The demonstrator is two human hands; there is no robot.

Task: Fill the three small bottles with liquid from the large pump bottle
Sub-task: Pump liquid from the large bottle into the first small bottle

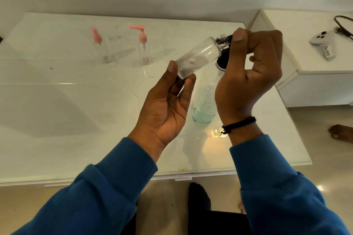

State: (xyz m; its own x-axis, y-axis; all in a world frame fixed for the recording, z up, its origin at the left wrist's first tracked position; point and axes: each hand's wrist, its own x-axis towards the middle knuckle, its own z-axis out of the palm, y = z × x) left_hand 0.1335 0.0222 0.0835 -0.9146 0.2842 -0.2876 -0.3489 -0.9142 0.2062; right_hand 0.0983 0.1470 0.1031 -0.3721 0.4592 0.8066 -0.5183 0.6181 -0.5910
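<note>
Over the white glossy table [76,101], both hands are up in the air working on one small clear bottle [196,59], which is tilted with its base low to the left and its neck up to the right. The left hand [168,108] pinches the base end between thumb and fingertips, palm open toward the camera. The right hand [252,74] has its thumb and fingers curled round the black cap [226,39] at the neck, and the threads there are showing, so the cap isn't seated all the way down. The inside of the bottle looks cloudy, can't tell how much is in it. Right behind and below the hands stands the large pump bottle [204,101] on the table, black pump head partly hidden by the right hand, with a low layer of pale blue liquid at the bottom. Further back on the table are the other two small bottles, one with a pink spray top [100,47] and one with a pink pump top [143,46], both upright and well apart from the hands. A white controller [322,41] sits on the side cabinet to the right.
</note>
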